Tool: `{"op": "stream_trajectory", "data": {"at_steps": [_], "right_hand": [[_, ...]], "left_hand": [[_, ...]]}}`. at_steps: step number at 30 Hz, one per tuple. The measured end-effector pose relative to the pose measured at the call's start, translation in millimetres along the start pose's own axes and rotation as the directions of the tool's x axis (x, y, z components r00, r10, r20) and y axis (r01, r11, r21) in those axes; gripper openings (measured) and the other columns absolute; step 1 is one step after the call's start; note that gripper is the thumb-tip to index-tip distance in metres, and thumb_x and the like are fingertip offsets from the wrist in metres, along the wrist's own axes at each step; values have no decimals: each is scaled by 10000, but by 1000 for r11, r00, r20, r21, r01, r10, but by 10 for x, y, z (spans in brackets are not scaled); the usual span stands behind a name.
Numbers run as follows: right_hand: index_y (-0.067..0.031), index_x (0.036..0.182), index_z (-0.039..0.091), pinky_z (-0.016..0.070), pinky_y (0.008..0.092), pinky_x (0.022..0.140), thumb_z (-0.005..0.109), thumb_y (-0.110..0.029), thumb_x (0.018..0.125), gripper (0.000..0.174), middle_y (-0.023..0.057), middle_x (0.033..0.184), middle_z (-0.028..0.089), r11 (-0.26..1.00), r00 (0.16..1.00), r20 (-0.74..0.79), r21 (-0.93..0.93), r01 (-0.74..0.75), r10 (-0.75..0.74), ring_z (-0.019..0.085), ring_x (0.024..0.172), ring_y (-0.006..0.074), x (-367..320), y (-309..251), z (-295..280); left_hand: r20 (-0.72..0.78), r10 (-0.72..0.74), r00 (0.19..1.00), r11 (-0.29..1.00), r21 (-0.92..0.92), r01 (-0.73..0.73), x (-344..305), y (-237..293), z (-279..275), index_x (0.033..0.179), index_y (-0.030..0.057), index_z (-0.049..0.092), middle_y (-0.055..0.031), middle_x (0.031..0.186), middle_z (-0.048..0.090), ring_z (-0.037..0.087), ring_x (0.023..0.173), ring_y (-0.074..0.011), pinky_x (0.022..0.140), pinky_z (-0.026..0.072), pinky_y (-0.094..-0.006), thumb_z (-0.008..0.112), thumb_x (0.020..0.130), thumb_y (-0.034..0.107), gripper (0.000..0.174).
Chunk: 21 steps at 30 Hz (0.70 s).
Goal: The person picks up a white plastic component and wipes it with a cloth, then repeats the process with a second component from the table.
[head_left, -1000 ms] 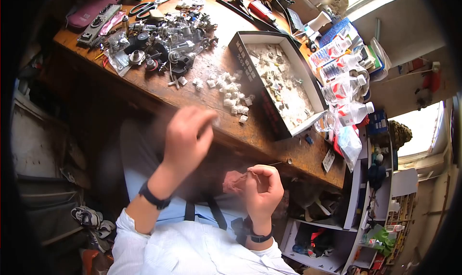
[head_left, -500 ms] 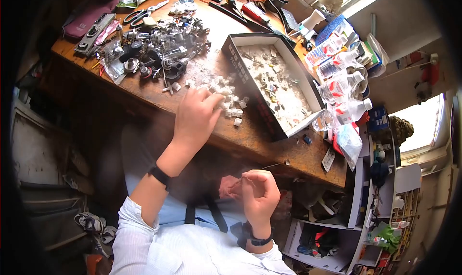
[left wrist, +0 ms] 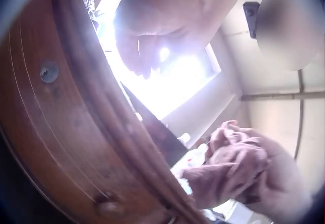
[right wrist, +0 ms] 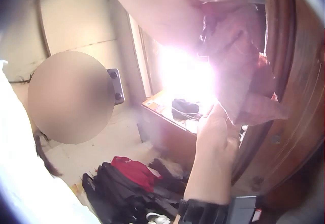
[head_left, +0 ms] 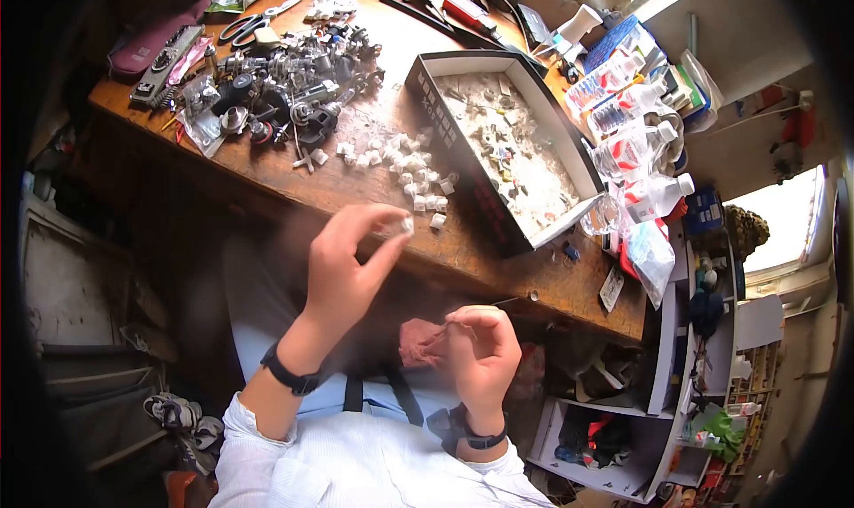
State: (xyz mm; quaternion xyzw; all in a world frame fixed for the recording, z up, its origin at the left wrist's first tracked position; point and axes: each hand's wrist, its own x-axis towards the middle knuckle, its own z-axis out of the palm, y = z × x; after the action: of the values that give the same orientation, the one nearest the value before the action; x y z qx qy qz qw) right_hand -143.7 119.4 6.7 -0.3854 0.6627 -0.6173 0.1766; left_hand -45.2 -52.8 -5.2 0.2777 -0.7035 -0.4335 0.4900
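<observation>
A: Quick one, left hand (head_left: 342, 254)?
B: Pinching. Thumb and index fingertip grip a small white plastic piece (head_left: 406, 224); it's blocky, with a smooth sheen, fine detail too small to tell.
A: Where in the grip?
B: Right at the fingertips, sticking out of the pinch, near the front edge of the wooden table (head_left: 525, 278). Palm isn't round it.
A: Right hand (head_left: 487, 352)?
B: Grasping too. Thumb and fingers pinch a dusty-pink cloth (head_left: 420, 342). Soft, matte, crumpled; left wrist view shows deep folds bunched against the fingers.
A: Cloth versus grip?
B: Bulk hangs on the left-hand side of the pinch, between the two hands, below the table edge. Cloth and plastic piece are apart.
A: Nearby stuff?
B: Loose heap of white plastic pieces (head_left: 411, 165), same chunky look, just beyond the left hand. Right of that, a shallow cardboard box (head_left: 471, 172): black outside, pale inside walls, long rectangle, holding a scatter of small mixed bits (head_left: 509, 148).
A: Table surface?
B: Brown, worn, scuffed, glossy where light hits. Back left, a tangled pile of dark and clear parts (head_left: 298, 90), hard and shiny. Behind it, scissors (head_left: 258, 26). Far right, clear plastic bottles (head_left: 654, 194) in a row.
</observation>
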Motion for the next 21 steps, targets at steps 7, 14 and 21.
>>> {"op": "stream_trajectory", "data": {"at_steps": [7, 14, 21], "right_hand": [[39, 982, 600, 502, 230, 828, 649, 94, 889, 119, 95, 1012, 611, 987, 999, 43, 159, 19, -26, 619, 921, 126, 130, -154, 81], [42, 1002, 597, 508, 226, 813, 653, 88, 893, 131, 100, 1024, 599, 982, 996, 87, 190, 18, -35, 617, 924, 123, 85, -128, 113], [39, 989, 604, 529, 240, 811, 679, 90, 870, 150, 101, 1013, 611, 969, 993, -76, 236, -69, 89, 637, 925, 134, 25, -225, 117]], "left_hand": [[300, -177, 937, 831, -464, 306, -369, 288, -44, 1034, -40, 653, -136, 1126, 650, 662, 1017, -171, 886, 557, -278, 666, 820, -142, 238], [359, -218, 908, 743, -543, 393, -523, 317, -60, 1027, -51, 689, -151, 1145, 644, 667, 1003, -174, 878, 563, -268, 646, 829, -152, 227], [406, -374, 834, 637, -541, 549, -529, 413, -32, 1126, -54, 635, -128, 1073, 673, 676, 1005, -172, 887, 561, -287, 666, 856, -110, 278]]}}
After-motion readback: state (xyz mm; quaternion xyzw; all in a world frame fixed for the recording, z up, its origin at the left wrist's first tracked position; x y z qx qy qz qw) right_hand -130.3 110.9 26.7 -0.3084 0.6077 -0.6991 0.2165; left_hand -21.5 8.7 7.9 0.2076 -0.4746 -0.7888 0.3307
